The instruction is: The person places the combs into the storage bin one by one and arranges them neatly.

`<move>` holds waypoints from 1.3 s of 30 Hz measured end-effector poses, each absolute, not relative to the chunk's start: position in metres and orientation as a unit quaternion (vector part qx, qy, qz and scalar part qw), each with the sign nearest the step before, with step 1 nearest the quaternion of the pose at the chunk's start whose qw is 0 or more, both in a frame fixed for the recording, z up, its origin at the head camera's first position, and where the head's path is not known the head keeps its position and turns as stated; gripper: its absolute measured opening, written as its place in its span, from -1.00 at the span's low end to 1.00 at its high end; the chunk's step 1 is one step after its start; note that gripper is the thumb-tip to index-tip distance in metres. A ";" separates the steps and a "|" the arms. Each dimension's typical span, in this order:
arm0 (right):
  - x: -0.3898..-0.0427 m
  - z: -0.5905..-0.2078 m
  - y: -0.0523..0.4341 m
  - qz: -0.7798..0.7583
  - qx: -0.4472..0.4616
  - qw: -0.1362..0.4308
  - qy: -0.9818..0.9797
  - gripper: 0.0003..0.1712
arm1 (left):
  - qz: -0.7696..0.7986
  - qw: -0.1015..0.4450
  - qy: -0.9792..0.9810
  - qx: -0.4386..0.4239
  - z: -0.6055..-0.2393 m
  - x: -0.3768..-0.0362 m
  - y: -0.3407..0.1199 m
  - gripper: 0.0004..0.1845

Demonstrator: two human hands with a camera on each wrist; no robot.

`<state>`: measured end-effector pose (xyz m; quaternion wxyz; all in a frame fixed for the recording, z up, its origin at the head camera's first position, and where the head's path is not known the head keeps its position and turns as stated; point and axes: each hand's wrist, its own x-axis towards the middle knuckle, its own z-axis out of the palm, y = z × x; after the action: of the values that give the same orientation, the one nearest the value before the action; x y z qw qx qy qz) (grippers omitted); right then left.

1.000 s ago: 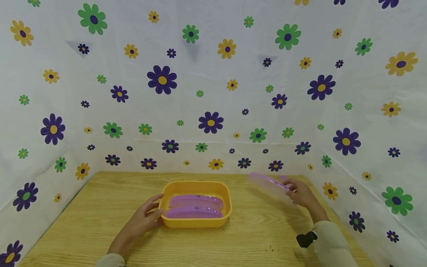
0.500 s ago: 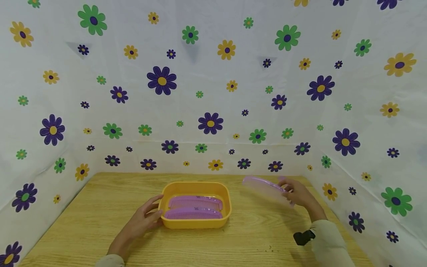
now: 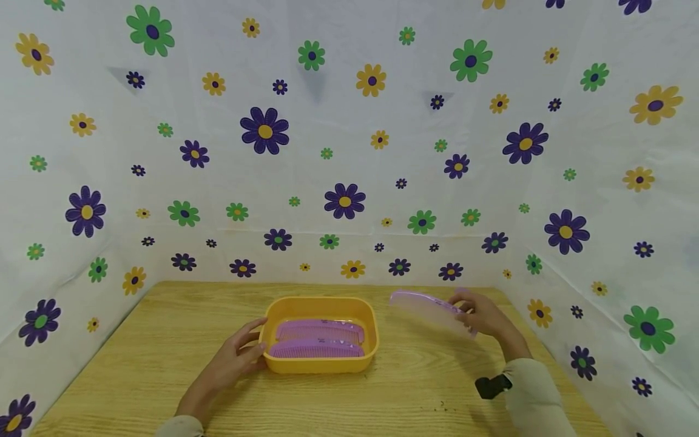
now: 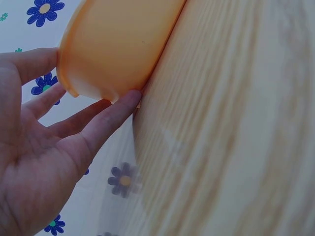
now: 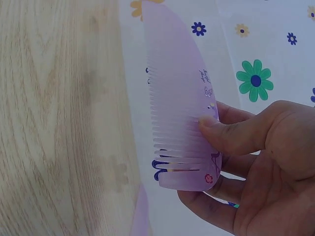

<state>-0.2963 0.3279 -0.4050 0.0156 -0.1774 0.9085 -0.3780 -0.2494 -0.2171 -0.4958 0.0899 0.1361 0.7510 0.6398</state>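
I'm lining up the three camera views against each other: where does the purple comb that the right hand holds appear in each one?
Head: held comb at centre right, above the table, right of the orange tray, pinched by the right hand.
Left wrist: not in it; only the tray and the left hand touching it.
Right wrist: fills the upper middle, comb under the thumb.
Shared landmark: the wooden table, also and.

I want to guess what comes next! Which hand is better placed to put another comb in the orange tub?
Probably the right hand: it pinches a purple plastic comb beside the orange plastic tub. The left hand rests open against the tub.
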 end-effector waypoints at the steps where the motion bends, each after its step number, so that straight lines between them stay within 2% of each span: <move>1: -0.297 -0.405 0.327 -0.377 -0.182 0.015 0.908 -0.72 | 0.640 0.090 0.750 0.137 -0.496 -0.249 -0.217 -0.31; 18: -0.299 -0.401 0.314 -0.381 -0.194 0.008 0.904 -0.73 | 0.644 0.087 0.747 0.136 -0.495 -0.249 -0.217 -0.30; 28: -0.301 -0.399 0.308 -0.378 -0.207 0.025 0.902 -0.72 | 0.649 0.090 0.743 0.137 -0.497 -0.248 -0.217 -0.30; 39: -0.303 -0.394 0.293 -0.366 -0.184 0.024 0.912 -0.71 | 0.643 0.092 0.748 0.137 -0.496 -0.249 -0.217 -0.29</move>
<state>-0.3030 0.2934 -0.3937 0.0244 -0.1838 0.9118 -0.3663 -0.2492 -0.2172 -0.4958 0.0920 0.1371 0.7476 0.6433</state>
